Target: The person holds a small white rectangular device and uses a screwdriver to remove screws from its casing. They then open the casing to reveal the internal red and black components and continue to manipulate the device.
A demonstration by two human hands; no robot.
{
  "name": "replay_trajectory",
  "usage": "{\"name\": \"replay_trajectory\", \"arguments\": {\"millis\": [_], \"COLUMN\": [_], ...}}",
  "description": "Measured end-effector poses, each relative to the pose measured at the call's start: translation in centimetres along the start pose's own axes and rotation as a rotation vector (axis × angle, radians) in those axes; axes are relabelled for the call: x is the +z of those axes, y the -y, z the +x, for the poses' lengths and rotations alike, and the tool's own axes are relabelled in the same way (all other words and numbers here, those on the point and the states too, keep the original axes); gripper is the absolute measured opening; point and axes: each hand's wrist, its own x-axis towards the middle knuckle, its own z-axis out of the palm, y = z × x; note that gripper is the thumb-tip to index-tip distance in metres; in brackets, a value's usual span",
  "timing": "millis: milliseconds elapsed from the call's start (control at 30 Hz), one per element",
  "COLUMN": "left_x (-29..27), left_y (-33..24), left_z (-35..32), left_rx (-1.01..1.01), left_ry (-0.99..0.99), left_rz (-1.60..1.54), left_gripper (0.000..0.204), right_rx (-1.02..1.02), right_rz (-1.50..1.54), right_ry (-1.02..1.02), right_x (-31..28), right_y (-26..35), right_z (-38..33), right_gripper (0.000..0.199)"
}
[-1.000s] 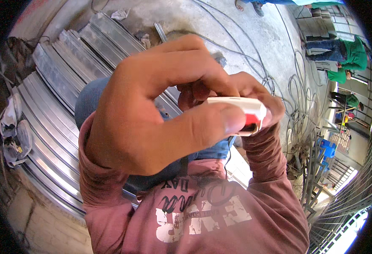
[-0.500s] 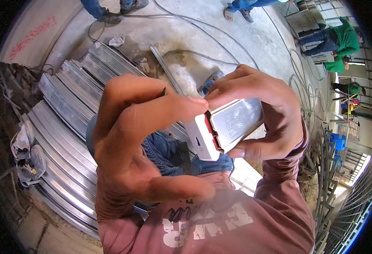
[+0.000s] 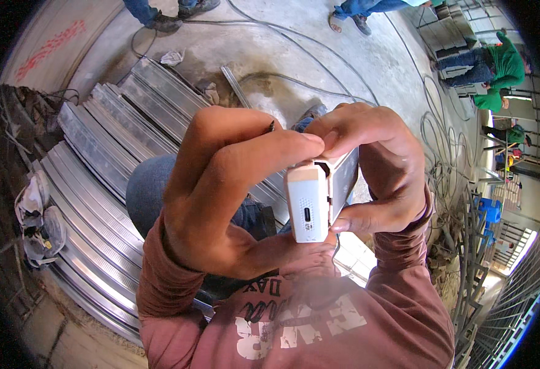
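Device [image 3: 300,190] was white, port [image 3: 307,214] was black, shirt [image 3: 383,307] was mauve with black-and-white lettering, metal channels [image 3: 94,215] were striped silver

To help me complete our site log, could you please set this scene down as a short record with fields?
Left hand: fingers over the top of the white device, thumb beneath
Right hand: grips the device's right side, thumb low
Device state: slotted end faces the camera; dark gap along that end's right edge
Picture left: metal channels lying side by side
Upper right: people in green tops
Floor: grey concrete
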Motion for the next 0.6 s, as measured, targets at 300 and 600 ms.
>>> {"name": "replay_trajectory", "arguments": {"millis": [300, 600], "left_x": [-0.2, 0.4], "left_y": [0.5, 0.2], "left_z": [-0.5, 0.2], "left_rx": [-0.254, -0.413], "left_ry": [-0.264, -0.388], "left_rz": [-0.357, -0.409], "left_gripper": [0.07, 0.029], "right_rx": [0.071, 0.241], "right_rz": [-0.106, -0.164], "right_ry": [-0.184, -0.374], "right_x": [1.0, 2.5], "right_y": [1.2, 1.2], "right_z": [0.2, -0.1], "right_gripper": [0.071, 0.072]}}
